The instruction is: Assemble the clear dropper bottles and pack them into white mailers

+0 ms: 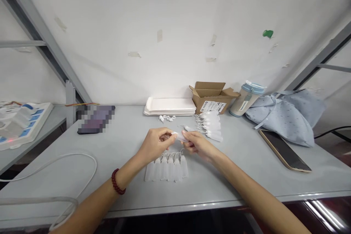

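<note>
Between both hands, over the middle of the table, is a small translucent squeeze bottle. My right hand is closed round its body. At its white top end, my left hand pinches with thumb and fingertips; the cap itself is mostly hidden by the fingers. Just below the hands lies a row of several similar bottles, side by side, with their thin tethers toward the far side. Beyond my right hand is another group of bottles, one lying a little apart. Several small white caps lie behind the hands.
A stack of white envelopes and an open cardboard box stand against the wall, beside a tumbler. At right are a blue cloth bag and a phone. A dark, blurred item and a white cable lie left.
</note>
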{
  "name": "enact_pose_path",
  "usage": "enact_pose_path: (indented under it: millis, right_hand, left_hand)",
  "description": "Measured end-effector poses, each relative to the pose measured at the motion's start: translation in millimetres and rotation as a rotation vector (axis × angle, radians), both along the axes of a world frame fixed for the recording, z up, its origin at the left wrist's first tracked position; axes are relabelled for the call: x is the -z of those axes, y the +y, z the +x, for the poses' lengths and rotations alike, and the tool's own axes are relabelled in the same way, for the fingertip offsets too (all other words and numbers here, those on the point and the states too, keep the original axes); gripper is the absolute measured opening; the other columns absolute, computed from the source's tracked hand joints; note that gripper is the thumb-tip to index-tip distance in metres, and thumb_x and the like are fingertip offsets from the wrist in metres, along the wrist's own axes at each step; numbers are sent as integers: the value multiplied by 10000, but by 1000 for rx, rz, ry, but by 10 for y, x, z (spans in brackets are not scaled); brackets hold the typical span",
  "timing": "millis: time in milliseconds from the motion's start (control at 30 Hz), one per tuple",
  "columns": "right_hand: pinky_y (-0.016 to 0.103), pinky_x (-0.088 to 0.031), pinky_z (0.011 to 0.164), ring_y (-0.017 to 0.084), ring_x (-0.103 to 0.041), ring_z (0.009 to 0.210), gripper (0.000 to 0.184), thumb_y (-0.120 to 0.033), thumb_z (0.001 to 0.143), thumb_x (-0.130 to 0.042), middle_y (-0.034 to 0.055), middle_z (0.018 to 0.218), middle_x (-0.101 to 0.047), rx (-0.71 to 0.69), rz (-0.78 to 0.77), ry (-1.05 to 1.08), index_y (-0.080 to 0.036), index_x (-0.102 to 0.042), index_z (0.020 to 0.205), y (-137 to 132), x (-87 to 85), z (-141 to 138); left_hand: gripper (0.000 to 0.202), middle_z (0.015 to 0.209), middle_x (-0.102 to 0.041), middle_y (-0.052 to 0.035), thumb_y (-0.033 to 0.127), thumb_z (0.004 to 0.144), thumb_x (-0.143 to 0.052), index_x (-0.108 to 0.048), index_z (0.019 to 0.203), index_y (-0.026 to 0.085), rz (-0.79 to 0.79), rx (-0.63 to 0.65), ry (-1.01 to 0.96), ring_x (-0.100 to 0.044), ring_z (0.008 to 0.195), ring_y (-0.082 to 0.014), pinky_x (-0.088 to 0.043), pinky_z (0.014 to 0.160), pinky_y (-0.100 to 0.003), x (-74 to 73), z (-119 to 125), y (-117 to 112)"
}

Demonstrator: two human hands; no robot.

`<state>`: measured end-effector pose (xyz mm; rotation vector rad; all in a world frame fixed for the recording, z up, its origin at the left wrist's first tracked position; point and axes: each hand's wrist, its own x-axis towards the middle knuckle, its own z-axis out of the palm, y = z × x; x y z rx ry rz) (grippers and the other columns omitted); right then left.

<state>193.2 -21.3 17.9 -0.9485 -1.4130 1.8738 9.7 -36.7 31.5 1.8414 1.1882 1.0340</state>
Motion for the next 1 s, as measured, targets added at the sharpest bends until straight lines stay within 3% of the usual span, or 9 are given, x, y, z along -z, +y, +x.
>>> enact_pose_path:
  millis: [100,167,233,333,400,700,1000]
  right_hand:
    - [200,-162,397,40,-191,412,455,-594,779,-584,-90,522,-268,-22,-45,22,-156,-510,684,11,5,-2]
    - [208,-210,388,53,-269,408,470,-618,782,-553,-61,543,-363,28,40,-7,-156,-529,703,49,13,21]
    - [224,-256,405,76,-338,427,481,-629,803,-501,-32,558,-425,168,238,-124,-169,-508,663,110,17,78]
    - [248,-308,493,111,-398,500,433,-552,847,-471,-8,550,-465,443,657,-459,-185,-492,619,214,22,201]
    - [255,-325,540,126,-426,538,348,-466,860,-484,0,568,-500,493,819,-615,-184,-525,660,269,36,268]
    - [245,-352,574,171,-580,640,189,-319,870,-547,54,710,-658,231,891,-1013,-148,-619,904,288,123,278]
    - [251,-348,580,213,-625,729,283,-414,866,-562,63,761,-684,136,879,-1311,-172,-602,1008,204,32,251]
  left_hand:
    - [233,605,-584,8,338,841,-510,-622,748,155,270,-24,127,-502,511,-99,-415,523,-213,50,-49,51]
    - [239,720,-624,-15,351,869,-487,-623,835,156,436,-73,228,-493,520,-89,-410,542,-219,92,-101,99]
    - [257,838,-642,-32,358,898,-451,-610,947,163,505,-149,273,-496,525,-83,-412,557,-223,125,-160,152]
    - [273,867,-646,-31,355,920,-413,-590,1011,167,504,-261,267,-512,544,-93,-422,587,-229,148,-241,227]
    - [285,825,-646,-26,360,924,-401,-593,1000,163,486,-287,270,-515,552,-101,-418,595,-231,153,-276,263]
    - [305,577,-501,38,339,946,-333,-586,899,175,449,-164,419,-416,489,-106,-338,539,-223,182,-260,254]
    - [310,596,-532,27,331,948,-329,-584,866,175,505,-133,457,-420,479,-102,-329,527,-218,186,-265,219]
